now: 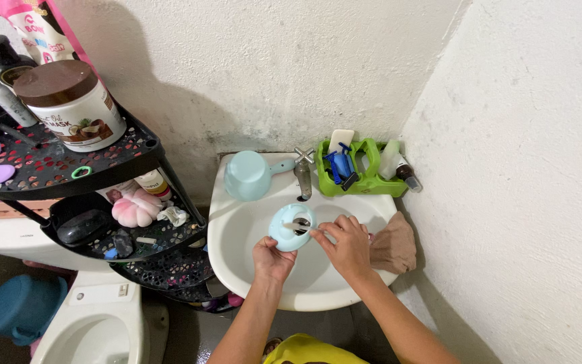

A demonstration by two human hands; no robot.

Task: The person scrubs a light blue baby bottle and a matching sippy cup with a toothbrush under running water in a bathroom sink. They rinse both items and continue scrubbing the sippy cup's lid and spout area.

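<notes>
My left hand (272, 257) holds a small round pale blue dish (289, 228) over the white sink (237, 229), just under the metal tap (302, 176). My right hand (346, 244) is beside it, its fingertips pinching a small metal piece at the middle of the dish. What exactly that piece is I cannot tell.
A pale blue dipper (249, 174) lies on the sink's back rim. A green caddy (358, 172) with razors and bottles stands at the back right, a brown cloth (394, 244) on the right rim. A black corner shelf (69, 168) with jars is at left, a toilet (92, 323) below it.
</notes>
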